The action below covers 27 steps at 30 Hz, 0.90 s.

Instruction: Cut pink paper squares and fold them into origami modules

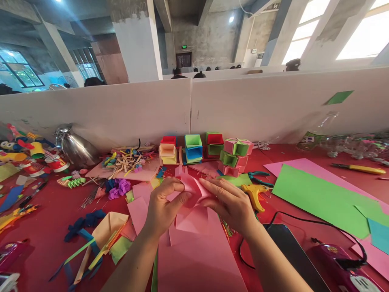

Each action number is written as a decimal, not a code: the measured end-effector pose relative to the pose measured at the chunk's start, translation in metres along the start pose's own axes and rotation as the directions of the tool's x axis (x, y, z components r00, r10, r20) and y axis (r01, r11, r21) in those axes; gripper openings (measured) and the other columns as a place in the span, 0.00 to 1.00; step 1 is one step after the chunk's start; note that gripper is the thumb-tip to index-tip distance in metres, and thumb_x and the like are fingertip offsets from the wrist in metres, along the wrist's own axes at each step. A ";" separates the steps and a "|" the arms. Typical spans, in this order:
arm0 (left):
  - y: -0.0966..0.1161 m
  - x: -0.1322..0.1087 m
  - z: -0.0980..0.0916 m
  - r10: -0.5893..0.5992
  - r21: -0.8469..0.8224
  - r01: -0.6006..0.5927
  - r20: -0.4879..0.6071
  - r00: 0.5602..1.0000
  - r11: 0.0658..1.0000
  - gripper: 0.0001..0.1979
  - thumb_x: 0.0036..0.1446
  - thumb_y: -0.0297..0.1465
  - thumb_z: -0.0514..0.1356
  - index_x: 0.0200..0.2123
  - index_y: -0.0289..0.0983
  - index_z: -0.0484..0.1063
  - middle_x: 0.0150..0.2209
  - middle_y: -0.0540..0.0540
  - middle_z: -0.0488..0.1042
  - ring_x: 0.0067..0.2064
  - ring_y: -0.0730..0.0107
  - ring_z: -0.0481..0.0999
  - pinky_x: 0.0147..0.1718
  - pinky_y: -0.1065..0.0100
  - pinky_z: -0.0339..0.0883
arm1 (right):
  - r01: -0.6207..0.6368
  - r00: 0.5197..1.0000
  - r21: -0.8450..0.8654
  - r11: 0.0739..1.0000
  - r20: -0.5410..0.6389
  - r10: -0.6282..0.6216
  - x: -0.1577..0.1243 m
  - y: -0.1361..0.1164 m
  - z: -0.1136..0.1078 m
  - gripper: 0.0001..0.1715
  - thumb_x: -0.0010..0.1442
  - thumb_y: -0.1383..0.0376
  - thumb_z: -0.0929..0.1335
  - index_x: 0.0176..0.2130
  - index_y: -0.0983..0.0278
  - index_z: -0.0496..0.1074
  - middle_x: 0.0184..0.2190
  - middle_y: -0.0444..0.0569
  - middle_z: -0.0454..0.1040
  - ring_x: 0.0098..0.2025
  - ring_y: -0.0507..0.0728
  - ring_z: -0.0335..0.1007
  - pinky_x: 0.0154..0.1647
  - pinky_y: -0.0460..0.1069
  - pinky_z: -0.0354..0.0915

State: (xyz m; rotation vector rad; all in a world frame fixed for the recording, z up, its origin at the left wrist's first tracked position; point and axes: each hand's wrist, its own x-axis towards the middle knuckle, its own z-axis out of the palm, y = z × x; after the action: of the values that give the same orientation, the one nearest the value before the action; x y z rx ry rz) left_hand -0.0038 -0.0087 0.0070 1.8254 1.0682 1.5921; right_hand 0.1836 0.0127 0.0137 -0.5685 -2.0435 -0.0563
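Pink paper (190,183), curved over, held up mid-view above the pink sheets (200,259) at 6 o'clock on the red table (45,243). Left hand (167,205) at its 8 o'clock side, thumb and forefinger pinching the edge. Right hand (232,202) at 4 o'clock, fingers laid along the other edge, clamped on the same piece. Hands near each other, paper between them; exact fold partly hidden by fingers.

Around it, clock from the paper: 12, green-and-blue paper box stack (193,151); 11, peach-and-yellow one (168,153); 1, red-and-green one (214,142); 2, pink-and-green stack (232,158), plastic bottle (316,136) farther out. 3: yellow glue gun (254,195) just beside right hand, pliers (258,175) by it, big green sheet (316,198), yellow knife (361,168) well apart. 4: black phone (291,259), purple power strip (342,265) with cable. 8: paper strips (100,239), loose pile. 9: purple paper flowers (120,188). 10: wooden sticks (130,161), steel jug (80,150) tilted-looking.
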 end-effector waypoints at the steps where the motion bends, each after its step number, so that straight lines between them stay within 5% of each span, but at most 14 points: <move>1: 0.001 -0.001 0.000 0.012 0.022 -0.012 -0.004 1.000 1.000 0.05 0.55 0.32 0.61 0.27 0.38 0.73 0.28 0.50 0.72 0.33 0.70 0.70 0.37 0.69 0.62 | -0.021 1.000 0.026 0.999 0.005 0.021 0.000 0.000 0.000 0.23 0.60 0.59 0.66 0.54 0.61 0.67 0.39 0.53 0.77 0.38 0.56 0.74 0.37 0.50 0.71; 7: 0.002 -0.005 0.003 0.033 0.188 -0.005 -0.146 0.989 0.982 0.07 0.53 0.34 0.62 0.34 0.39 0.70 0.29 0.51 0.71 0.33 0.72 0.71 0.36 0.70 0.64 | -0.128 0.991 0.135 0.983 0.059 0.121 0.002 -0.001 -0.002 0.18 0.60 0.56 0.65 0.46 0.64 0.73 0.31 0.50 0.76 0.32 0.53 0.73 0.30 0.46 0.69; 12: 0.003 -0.005 0.002 0.153 0.327 -0.111 -0.104 0.983 0.938 0.11 0.56 0.34 0.60 0.44 0.40 0.71 0.29 0.51 0.71 0.35 0.69 0.72 0.41 0.64 0.64 | -0.156 0.986 0.140 0.978 0.076 0.146 0.004 -0.004 -0.001 0.18 0.61 0.56 0.64 0.44 0.63 0.74 0.27 0.49 0.76 0.27 0.52 0.71 0.27 0.45 0.67; 27: 0.008 -0.004 0.003 0.307 0.388 -0.257 -0.072 0.949 0.885 0.08 0.57 0.25 0.59 0.40 0.40 0.70 0.35 0.49 0.73 0.39 0.68 0.70 0.40 0.67 0.64 | -0.273 0.961 0.167 0.947 -0.004 0.278 0.004 -0.007 0.001 0.17 0.55 0.56 0.69 0.43 0.61 0.75 0.30 0.48 0.78 0.30 0.54 0.74 0.31 0.46 0.70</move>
State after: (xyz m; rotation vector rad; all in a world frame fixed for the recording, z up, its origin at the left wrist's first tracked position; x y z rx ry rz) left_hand 0.0009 -0.0162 0.0099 2.2404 1.2858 1.7918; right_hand 0.1782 0.0079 0.0178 -0.7383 -1.9022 0.2675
